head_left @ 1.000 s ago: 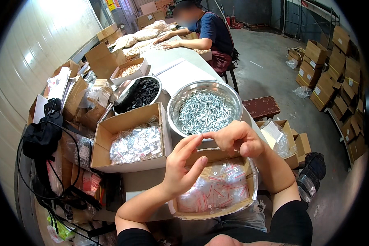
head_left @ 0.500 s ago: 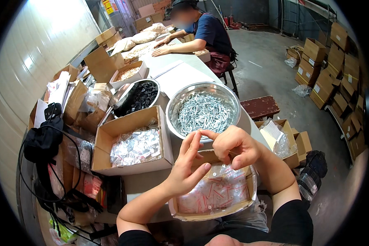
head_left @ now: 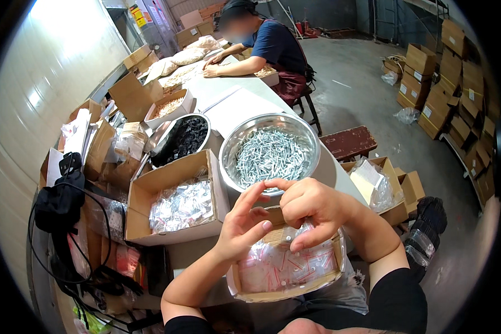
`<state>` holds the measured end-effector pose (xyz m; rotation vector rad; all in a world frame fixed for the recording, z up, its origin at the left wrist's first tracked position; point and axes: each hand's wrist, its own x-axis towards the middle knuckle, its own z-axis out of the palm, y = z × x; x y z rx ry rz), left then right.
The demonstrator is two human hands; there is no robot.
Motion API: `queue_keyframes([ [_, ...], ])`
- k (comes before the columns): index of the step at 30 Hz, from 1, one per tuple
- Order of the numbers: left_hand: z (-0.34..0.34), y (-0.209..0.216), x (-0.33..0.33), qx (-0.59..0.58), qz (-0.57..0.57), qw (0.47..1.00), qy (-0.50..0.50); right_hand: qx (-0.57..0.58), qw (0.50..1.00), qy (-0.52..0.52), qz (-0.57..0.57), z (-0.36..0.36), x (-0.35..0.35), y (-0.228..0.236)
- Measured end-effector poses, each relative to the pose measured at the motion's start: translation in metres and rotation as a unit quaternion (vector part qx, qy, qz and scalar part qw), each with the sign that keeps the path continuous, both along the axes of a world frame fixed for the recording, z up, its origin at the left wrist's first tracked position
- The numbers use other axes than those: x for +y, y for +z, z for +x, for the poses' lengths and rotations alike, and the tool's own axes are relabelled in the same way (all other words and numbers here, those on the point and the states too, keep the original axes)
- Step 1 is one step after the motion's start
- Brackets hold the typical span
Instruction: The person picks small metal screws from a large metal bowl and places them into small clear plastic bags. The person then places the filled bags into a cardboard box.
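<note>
My left hand (head_left: 243,227) is raised over the near edge of a cardboard box (head_left: 340,266) with its fingers spread and the thumb apart. Its index fingertip meets the outstretched index finger of my right hand (head_left: 313,207). The other fingers of my right hand are curled in, and whatever they may hold is hidden. Inside the box lie small clear plastic bags (head_left: 261,270) with red marks. Just beyond my hands stands a metal bowl (head_left: 226,167) full of silvery screws (head_left: 273,157).
Left of the bowl are a box (head_left: 150,189) of filled clear packets and a bowl of black pieces (head_left: 186,139). A co-worker (head_left: 273,50) sits at the table's far end. A red-brown bench (head_left: 348,143) and stacked cartons (head_left: 417,83) stand to the right.
My hands have lowered slightly and shifted a little left in view. The right thumb has moved down and away from the index finger; the two index fingertips still meet.
</note>
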<state>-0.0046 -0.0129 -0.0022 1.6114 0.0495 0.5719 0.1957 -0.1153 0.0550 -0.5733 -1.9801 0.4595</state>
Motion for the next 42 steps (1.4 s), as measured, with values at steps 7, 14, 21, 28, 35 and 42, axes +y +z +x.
queue_keyframes([
  [7, 0.001, -0.002, -0.002, -0.034, -0.071, 0.997, -0.015, -0.001, 1.000, 0.005, -0.005, -0.001, -0.005, 0.004],
  [14, 0.002, 0.000, -0.001, -0.046, 0.021, 0.999, 0.010, -0.008, 1.000, 0.008, -0.015, -0.004, -0.008, 0.005],
  [21, 0.005, 0.001, -0.004, -0.066, 0.013, 0.998, -0.015, -0.090, 0.994, -0.058, 0.019, -0.021, -0.013, -0.001],
  [28, 0.003, 0.006, -0.008, -0.022, -0.153, 0.986, -0.056, -0.074, 0.993, -0.088, 0.038, -0.015, -0.010, 0.001],
  [35, 0.005, 0.001, -0.002, -0.050, -0.254, 0.963, -0.070, -0.032, 0.930, -0.362, 0.055, 0.013, -0.006, 0.002],
  [42, 0.004, -0.001, 0.002, -0.064, -0.295, 0.950, -0.074, 0.013, 0.698, -0.716, -0.007, 0.103, 0.018, -0.029],
])
